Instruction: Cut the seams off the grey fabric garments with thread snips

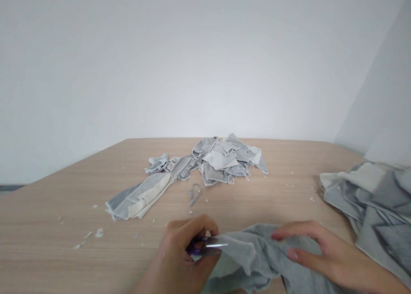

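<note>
My left hand is closed around a pair of scissors with purple handles; its shiny blades point right, against a grey cloth. This cloth lies bunched at the front of the table, and its lower part runs out of view. My right hand rests over the cloth's right side, thumb and forefinger stretched out and apart. The other right fingers are hidden. Whether the blades are in the fabric I cannot tell.
A pile of grey fabric pieces sits at the back middle. A gathered striped fabric extends left from it. A thin grey strip and several scraps dot the wooden table. Folded grey cloth is heaped at right.
</note>
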`<state>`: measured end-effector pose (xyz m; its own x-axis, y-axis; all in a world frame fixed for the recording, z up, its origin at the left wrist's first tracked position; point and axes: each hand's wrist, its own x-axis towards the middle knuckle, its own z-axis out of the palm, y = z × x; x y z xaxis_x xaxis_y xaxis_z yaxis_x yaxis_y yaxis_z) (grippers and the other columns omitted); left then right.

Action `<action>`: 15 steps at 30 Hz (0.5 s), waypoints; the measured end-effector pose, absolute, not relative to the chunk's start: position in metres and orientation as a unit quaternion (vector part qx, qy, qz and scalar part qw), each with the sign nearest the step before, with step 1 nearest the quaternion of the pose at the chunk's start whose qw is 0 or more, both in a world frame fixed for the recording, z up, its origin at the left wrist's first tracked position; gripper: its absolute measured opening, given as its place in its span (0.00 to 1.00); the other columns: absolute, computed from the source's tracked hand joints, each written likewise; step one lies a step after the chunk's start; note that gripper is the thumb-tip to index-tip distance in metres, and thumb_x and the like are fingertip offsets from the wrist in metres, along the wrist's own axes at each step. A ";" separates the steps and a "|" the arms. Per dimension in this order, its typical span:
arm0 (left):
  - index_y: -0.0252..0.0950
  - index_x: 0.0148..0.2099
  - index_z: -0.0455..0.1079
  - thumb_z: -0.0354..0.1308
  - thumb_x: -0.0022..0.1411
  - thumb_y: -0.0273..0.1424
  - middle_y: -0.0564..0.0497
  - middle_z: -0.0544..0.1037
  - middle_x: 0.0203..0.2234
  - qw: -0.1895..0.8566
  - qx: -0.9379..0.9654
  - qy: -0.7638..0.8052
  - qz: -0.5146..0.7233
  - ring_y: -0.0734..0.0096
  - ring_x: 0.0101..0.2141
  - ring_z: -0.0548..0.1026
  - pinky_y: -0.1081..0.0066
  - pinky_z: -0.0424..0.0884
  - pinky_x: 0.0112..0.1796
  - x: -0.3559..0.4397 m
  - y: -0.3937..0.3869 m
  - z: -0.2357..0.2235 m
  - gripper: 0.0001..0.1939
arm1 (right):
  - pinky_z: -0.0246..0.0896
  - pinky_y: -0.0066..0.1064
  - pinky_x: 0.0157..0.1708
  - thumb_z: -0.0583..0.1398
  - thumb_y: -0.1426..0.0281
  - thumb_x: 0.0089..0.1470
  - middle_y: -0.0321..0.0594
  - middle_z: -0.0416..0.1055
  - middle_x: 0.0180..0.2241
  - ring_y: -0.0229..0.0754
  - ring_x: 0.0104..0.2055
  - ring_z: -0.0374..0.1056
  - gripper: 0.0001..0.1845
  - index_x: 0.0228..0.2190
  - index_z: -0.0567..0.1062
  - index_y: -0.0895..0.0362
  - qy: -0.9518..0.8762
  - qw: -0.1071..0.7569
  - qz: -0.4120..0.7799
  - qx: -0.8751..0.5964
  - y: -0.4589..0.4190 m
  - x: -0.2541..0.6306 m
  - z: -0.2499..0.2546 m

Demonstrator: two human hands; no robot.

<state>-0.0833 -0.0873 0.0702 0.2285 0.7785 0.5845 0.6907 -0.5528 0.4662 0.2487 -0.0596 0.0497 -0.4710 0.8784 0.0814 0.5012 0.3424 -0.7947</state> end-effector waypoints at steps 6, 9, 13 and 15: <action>0.39 0.27 0.66 0.57 0.51 0.22 0.62 0.66 0.16 0.041 0.795 0.467 0.384 0.81 0.18 0.65 0.79 0.58 0.22 -0.083 -0.089 0.063 0.07 | 0.72 0.31 0.32 0.71 0.54 0.47 0.38 0.79 0.33 0.43 0.31 0.74 0.24 0.47 0.81 0.45 -0.738 0.468 0.340 -0.347 -0.084 0.167 0.036; 0.39 0.27 0.65 0.56 0.53 0.22 0.62 0.65 0.16 0.016 0.807 0.438 0.397 0.81 0.17 0.64 0.79 0.57 0.21 -0.080 -0.091 0.062 0.07 | 0.65 0.26 0.26 0.69 0.59 0.51 0.36 0.76 0.30 0.38 0.27 0.70 0.17 0.44 0.81 0.45 -0.700 0.545 0.344 -0.306 -0.095 0.134 0.019; 0.40 0.29 0.65 0.56 0.55 0.23 0.61 0.66 0.15 -0.021 0.825 0.389 0.410 0.81 0.16 0.65 0.79 0.59 0.21 -0.077 -0.098 0.061 0.06 | 0.64 0.27 0.28 0.64 0.67 0.58 0.37 0.75 0.30 0.38 0.30 0.70 0.05 0.36 0.81 0.45 -0.644 0.598 0.356 -0.319 -0.105 0.126 0.002; 0.40 0.29 0.66 0.56 0.55 0.24 0.60 0.68 0.16 -0.021 0.833 0.393 0.390 0.79 0.17 0.67 0.78 0.62 0.24 -0.078 -0.102 0.058 0.05 | 0.67 0.28 0.31 0.63 0.70 0.59 0.38 0.75 0.32 0.40 0.32 0.71 0.10 0.41 0.81 0.44 -0.652 0.600 0.365 -0.287 -0.107 0.133 0.000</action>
